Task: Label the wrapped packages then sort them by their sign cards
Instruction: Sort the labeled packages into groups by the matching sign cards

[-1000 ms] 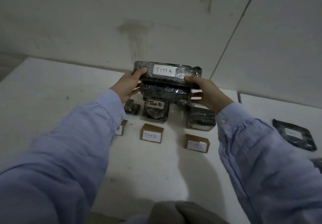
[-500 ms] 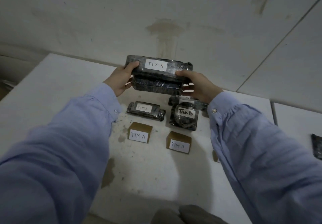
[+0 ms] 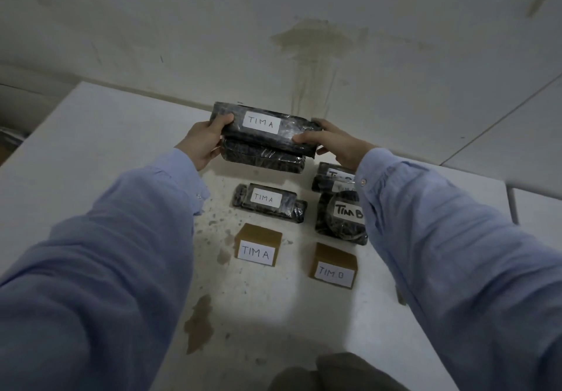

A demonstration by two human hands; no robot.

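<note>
A pale, stained wall [image 3: 304,25] fills the upper half of the view, and below it a white table [image 3: 91,135] with a speckled, marked top runs toward the person. Two light blue shirt sleeves [image 3: 106,253] reach forward from the lower corners. Between them, over the far part of the table, are a long dark package wrapped in clear plastic with a white label reading "TIM A" [image 3: 267,130] and a second dark wrapped package [image 3: 264,159] directly beneath it, touching it; whether the lower one rests on the table cannot be told. The left hand [image 3: 203,144] grips the left end of this stack, thumb curled over the top. The right hand [image 3: 334,144] grips the right end, thumb along the top package's front edge and fingers curled round its end. Nearer the person, a smaller flat dark wrapped package labelled "TIM A" [image 3: 269,203] lies on the table. To its right lies a round dark wrapped package labelled "TIM B" [image 3: 340,218], partly covered by the right sleeve, and just behind that a further dark wrapped package [image 3: 331,177] whose label is mostly hidden. In front of each column stands a folded brown cardboard sign card: one reading "TIM A" [image 3: 258,246], the other "TIM B" [image 3: 333,267]. A brown stain [image 3: 199,323] marks the table near the left sleeve.
</note>
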